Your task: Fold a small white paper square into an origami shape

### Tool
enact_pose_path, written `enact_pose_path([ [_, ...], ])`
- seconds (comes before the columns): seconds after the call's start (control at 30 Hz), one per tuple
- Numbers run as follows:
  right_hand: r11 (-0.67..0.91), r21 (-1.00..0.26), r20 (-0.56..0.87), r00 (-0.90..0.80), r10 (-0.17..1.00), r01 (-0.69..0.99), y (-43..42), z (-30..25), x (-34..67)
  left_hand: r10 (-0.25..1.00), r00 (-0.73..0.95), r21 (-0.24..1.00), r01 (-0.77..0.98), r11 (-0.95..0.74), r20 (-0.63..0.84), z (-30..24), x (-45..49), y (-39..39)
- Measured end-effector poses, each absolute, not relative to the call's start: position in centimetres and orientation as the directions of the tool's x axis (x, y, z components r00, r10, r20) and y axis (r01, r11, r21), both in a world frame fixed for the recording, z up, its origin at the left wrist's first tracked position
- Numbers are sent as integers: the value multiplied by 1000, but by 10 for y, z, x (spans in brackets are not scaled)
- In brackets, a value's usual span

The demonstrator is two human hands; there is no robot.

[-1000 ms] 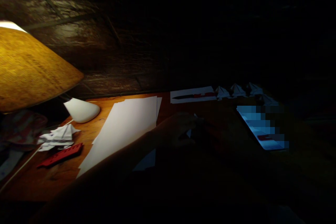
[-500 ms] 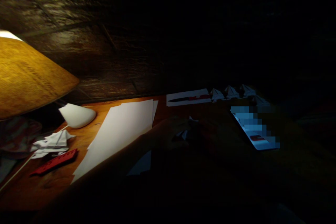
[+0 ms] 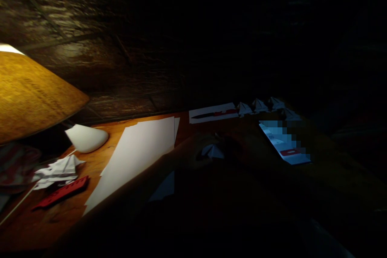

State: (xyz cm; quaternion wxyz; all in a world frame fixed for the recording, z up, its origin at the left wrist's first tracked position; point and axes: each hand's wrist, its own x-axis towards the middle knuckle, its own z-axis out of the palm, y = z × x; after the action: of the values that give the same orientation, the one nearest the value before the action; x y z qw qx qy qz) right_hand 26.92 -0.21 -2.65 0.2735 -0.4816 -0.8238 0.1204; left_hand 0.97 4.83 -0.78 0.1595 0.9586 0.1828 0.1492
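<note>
In deep shadow at the middle, my left hand is closed on a small piece of folded paper, whose pale creased faces catch some light. My right hand is a dim reddish shape just right of the paper; its fingers are lost in the dark, so I cannot tell its grip. Beneath my left forearm, part of a paper sheet shows. White sheets lie stacked to the left of my hands.
A lamp shade glows at left above a white rounded object, crumpled paper and a red slotted piece. Along the back lie a red-handled knife on paper and several folded paper pieces. A lit phone rests at right.
The folded paper has turned in my hands and now shows a broader pale face. The whole view has shifted slightly, with the phone and back items appearing further left.
</note>
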Motion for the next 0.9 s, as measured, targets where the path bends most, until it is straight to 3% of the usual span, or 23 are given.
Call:
enact_pose_path([
  [0.27, 596, -552, 387, -454, 802, 583, 2, -26, 274, 476, 798, 357, 351, -866, 370, -16, 14, 46],
  [0.37, 594, -589, 381, -460, 802, 547, 0, -22, 273, 580, 694, 491, 361, -793, 427, -15, 16, 42],
  [0.53, 573, -645, 391, -426, 816, 506, -1, -9, 271, 814, 359, 776, 288, -561, 455, -11, 27, 34],
  [0.63, 441, -765, 287, -364, 886, 470, -2, -6, 270, 881, 247, 883, 150, -445, 403, -15, 34, 33],
  [0.77, 95, -951, 23, -240, 971, 294, -3, -13, 267, 913, 291, 957, -41, -286, 285, -22, 36, 34],
  [0.9, -13, -988, -43, -196, 980, 155, -1, -20, 265, 925, 312, 975, -18, -222, 217, -21, 38, 33],
])
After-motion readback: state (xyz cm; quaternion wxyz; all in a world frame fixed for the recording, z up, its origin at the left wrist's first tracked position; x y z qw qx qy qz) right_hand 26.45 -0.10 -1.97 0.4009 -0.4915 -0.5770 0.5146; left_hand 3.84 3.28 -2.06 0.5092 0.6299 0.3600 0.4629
